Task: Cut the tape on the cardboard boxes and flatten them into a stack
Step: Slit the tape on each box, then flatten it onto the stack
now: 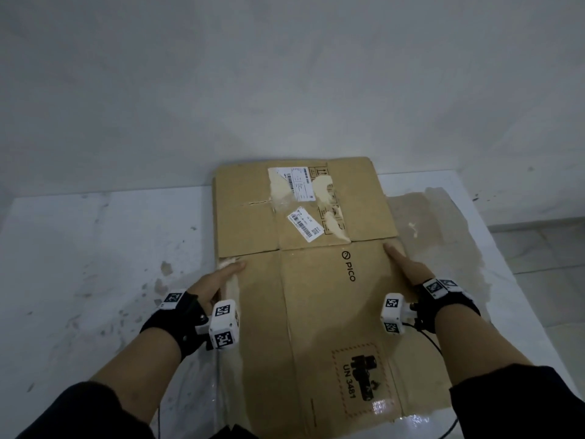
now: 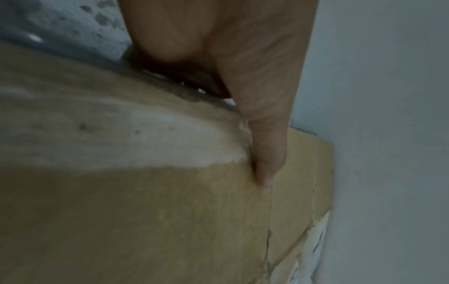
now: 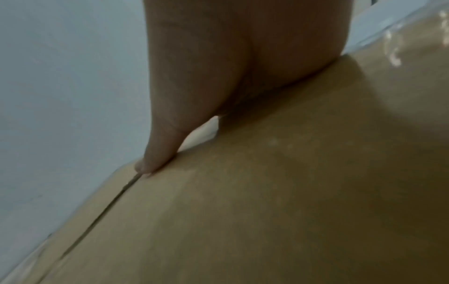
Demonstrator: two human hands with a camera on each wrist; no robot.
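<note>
A flattened brown cardboard box (image 1: 316,296) printed "PICO" and "UN 3481" lies on a white table, its far flaps bearing torn shipping labels (image 1: 296,183). My left hand (image 1: 226,275) lies along the box's left edge with straight fingers. In the left wrist view one finger (image 2: 264,153) presses on the cardboard (image 2: 170,211) near a fold line. My right hand (image 1: 406,266) lies along the right edge, fingers straight. In the right wrist view its fingertip (image 3: 150,163) touches the cardboard (image 3: 291,192) at a flap seam. Neither hand holds a tool.
A second flat, paler sheet of cardboard (image 1: 443,217) sticks out from under the box on the right. The white table (image 1: 95,248) is stained on its left side and backs onto a white wall (image 1: 285,74). Tiled floor (image 1: 544,248) shows past the table's right edge.
</note>
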